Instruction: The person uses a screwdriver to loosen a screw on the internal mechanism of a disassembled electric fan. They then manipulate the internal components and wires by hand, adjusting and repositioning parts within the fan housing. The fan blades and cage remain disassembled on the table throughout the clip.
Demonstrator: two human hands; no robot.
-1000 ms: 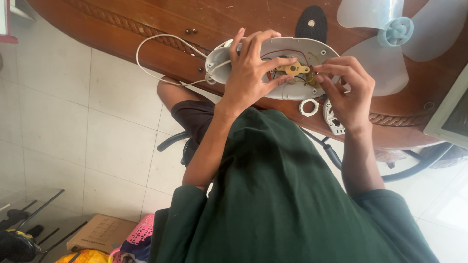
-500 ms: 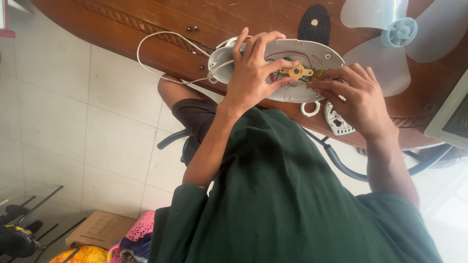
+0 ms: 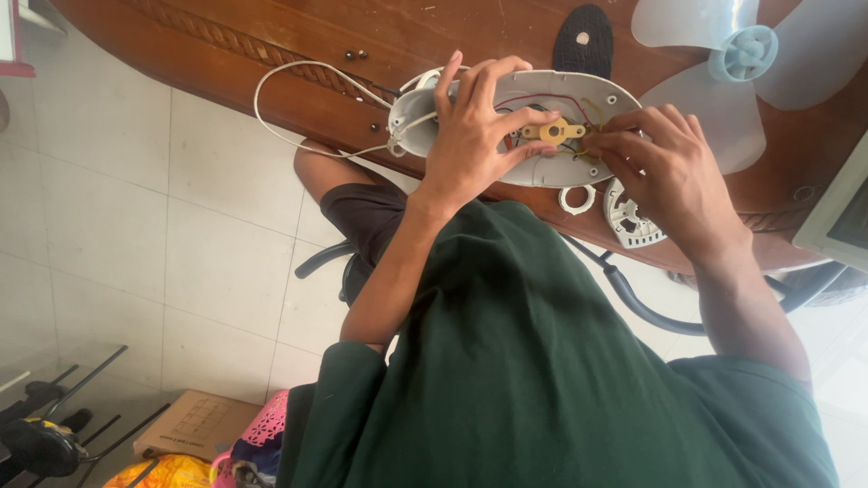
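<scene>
An oval white fan base [image 3: 542, 172] lies open side up on the wooden table [image 3: 271, 54], showing coloured wires and a yellow plastic part [image 3: 553, 132] inside. My left hand [image 3: 475, 136] grips the base from its left side, fingers spread over the rim and thumb near the yellow part. My right hand [image 3: 665, 172] reaches into the base's right end, fingertips pinched among the wires there. A white cord [image 3: 298, 99] loops out of the base's left end across the table edge.
Pale blue fan blades [image 3: 732, 63] lie at the back right, a black oval pad [image 3: 583, 38] behind the base. A white ring [image 3: 576, 199] and a round white slotted part [image 3: 628, 217] sit near the table edge. A grey device corner [image 3: 845, 217] is at right. Tiled floor, cardboard box [image 3: 194, 423] below.
The view has shifted slightly. My right hand moved in from the base's right edge, its fingertips now pinching at the wires inside. My left hand keeps its grip.
</scene>
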